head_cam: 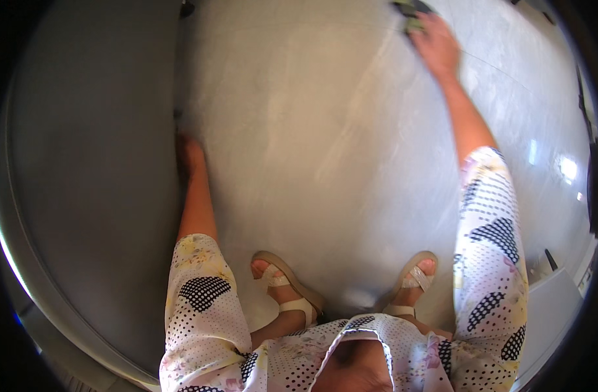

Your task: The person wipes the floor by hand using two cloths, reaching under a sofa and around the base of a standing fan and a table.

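My right hand reaches far forward at the top right, its fingers closed around a green and black object, partly cut off by the picture's edge; it may be a shoe or sandal, but blur keeps me from telling. At the left, my left hand is beside the lower edge of a large dark grey upholstered-looking piece. Its fingers are in shadow and partly hidden, so whether they grip anything does not show. Both arms are in patterned sleeves.
Two strapped sandals are on my feet on the smooth grey floor. Small dark items lie along the grey piece's edge at the top left. A pale flat-sided object stands at the lower right.
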`<state>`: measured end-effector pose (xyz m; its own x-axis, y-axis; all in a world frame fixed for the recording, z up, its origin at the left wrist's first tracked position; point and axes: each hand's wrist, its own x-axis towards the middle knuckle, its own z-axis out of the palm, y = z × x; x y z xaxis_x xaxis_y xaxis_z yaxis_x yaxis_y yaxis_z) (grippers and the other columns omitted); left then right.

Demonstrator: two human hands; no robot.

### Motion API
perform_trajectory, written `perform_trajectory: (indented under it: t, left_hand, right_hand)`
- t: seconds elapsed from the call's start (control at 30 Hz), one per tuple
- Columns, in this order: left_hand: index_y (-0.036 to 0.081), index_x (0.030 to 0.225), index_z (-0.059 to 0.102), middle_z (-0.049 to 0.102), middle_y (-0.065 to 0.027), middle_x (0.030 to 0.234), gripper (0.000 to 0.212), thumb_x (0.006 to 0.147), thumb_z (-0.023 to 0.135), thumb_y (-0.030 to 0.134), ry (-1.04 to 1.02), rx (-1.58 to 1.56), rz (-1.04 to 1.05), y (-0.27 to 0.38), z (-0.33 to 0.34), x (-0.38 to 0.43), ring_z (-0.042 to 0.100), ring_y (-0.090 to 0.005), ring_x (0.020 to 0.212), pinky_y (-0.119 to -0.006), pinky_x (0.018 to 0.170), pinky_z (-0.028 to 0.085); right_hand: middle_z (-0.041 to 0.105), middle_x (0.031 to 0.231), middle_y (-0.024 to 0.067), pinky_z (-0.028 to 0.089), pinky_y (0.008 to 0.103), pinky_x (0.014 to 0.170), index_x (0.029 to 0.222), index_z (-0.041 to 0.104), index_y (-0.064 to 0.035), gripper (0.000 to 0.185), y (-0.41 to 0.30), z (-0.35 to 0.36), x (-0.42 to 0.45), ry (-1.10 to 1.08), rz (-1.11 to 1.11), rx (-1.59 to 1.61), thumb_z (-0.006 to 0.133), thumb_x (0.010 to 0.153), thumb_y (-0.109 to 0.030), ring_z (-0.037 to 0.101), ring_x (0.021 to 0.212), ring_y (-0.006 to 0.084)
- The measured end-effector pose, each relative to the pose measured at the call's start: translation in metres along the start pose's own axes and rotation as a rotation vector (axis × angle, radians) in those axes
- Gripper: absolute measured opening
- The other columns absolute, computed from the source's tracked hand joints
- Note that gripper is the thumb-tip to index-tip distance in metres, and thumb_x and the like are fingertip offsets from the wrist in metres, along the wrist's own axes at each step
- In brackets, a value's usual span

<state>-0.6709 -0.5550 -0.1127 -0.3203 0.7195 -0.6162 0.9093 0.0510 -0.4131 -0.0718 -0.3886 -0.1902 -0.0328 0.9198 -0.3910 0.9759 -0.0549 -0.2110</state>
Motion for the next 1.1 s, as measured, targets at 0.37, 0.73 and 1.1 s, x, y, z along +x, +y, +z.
perform_trajectory:
  t: [0.37, 0.73, 1.1]
  left_hand:
    - [0.004, 0.122, 0.047, 0.036, -0.0116, 0.139, 0.043, 0.081, 0.053, 0.015, 0.371, -0.593, 0.553, 0.29, -0.208, 0.09, 0.027, -0.0247, 0.132, -0.05, 0.099, 0.022]
    - [0.003, 0.115, 0.049, 0.039, -0.0135, 0.137, 0.035, 0.081, 0.049, 0.008, 0.464, -0.689, 0.648, 0.316, -0.205, 0.098, 0.03, -0.0261, 0.131, -0.051, 0.097, 0.025]
    - [0.001, 0.094, 0.056, 0.055, -0.0166, 0.112, 0.02, 0.075, 0.049, 0.0, 0.541, -0.678, 0.7, 0.324, -0.181, 0.144, 0.047, -0.0364, 0.114, -0.046, 0.084, 0.044]
  right_hand:
    - [0.043, 0.133, 0.0099, 0.027, 0.0443, 0.103, 0.118, 0.055, -0.016, 0.049, -0.149, -0.031, 0.074, 0.171, -0.29, 0.29, 0.066, 0.07, -0.018, 0.035, 0.127, 0.0265]
    - [0.032, 0.14, 0.012, 0.022, 0.045, 0.106, 0.128, 0.046, -0.0151, 0.063, -0.154, -0.025, 0.063, 0.255, -0.143, 0.238, 0.068, 0.069, -0.017, 0.027, 0.132, 0.0269]
    - [0.031, 0.14, 0.0183, 0.03, 0.046, 0.102, 0.127, 0.045, -0.0129, 0.052, -0.166, 0.041, 0.088, 0.206, -0.103, 0.243, 0.058, 0.078, -0.014, 0.027, 0.131, 0.0334]
